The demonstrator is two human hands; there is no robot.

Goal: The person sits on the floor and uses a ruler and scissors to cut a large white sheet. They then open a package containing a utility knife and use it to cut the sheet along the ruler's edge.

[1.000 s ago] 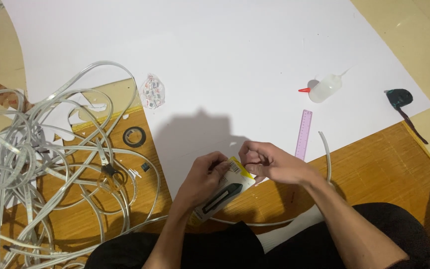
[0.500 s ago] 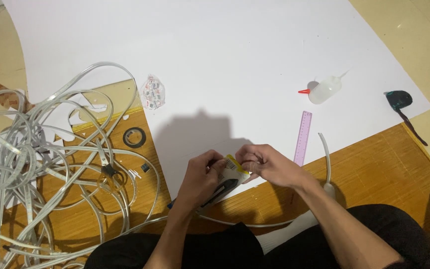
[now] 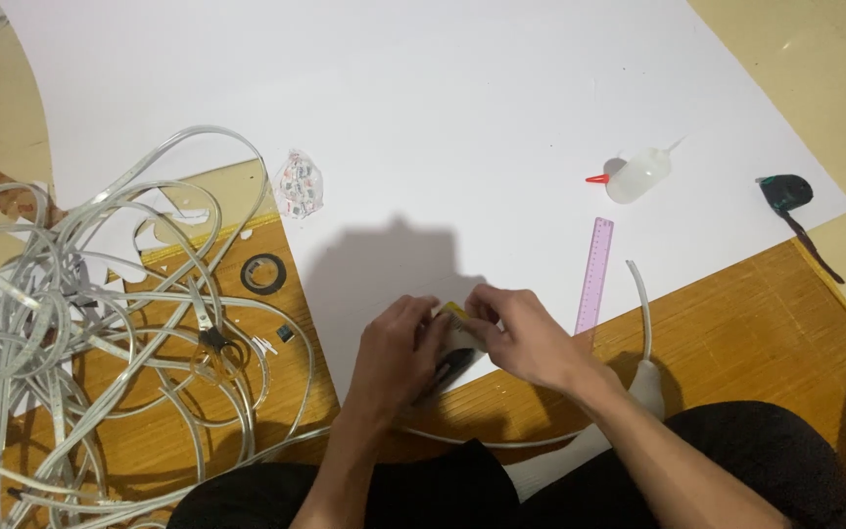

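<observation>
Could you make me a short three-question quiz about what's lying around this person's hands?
1. True or false: the purple ruler lies on the white sheet.
2. Which lies farthest toward the right edge of the view? A) the small squeeze bottle with a red cap B) the dark tape measure C) the black tape roll
3. Fill in: the tangle of pale cable lies on the side of the person's ____ hand.

Key
1. True.
2. B.
3. Left: the left hand and right hand meet over a small white and yellow object, and the cable is piled beyond the left one.
</observation>
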